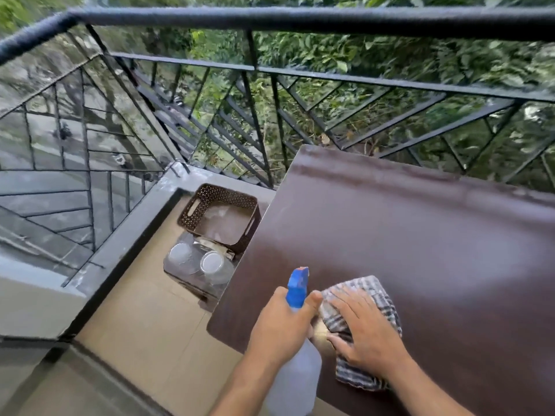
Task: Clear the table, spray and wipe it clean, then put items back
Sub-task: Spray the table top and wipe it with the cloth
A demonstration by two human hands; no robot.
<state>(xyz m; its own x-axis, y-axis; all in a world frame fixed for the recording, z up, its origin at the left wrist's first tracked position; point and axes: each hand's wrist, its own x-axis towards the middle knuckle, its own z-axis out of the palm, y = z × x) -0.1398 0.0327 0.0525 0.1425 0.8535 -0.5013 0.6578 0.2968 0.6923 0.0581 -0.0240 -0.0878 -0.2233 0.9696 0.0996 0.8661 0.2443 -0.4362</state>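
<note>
Two hands work at the near-left corner of the tabletop, which is bare apart from a checked cloth: the left hand is closed around a spray bottle with a blue nozzle, held just over the left edge, while the right hand lies open and flat, pressing the cloth onto the surface beside it. Clearing looks done, since a brown basket and some clear tumblers sit on the floor off the left edge. Spraying and wiping seem under way, with most of the top unwiped and putting the items back not yet begun.
</note>
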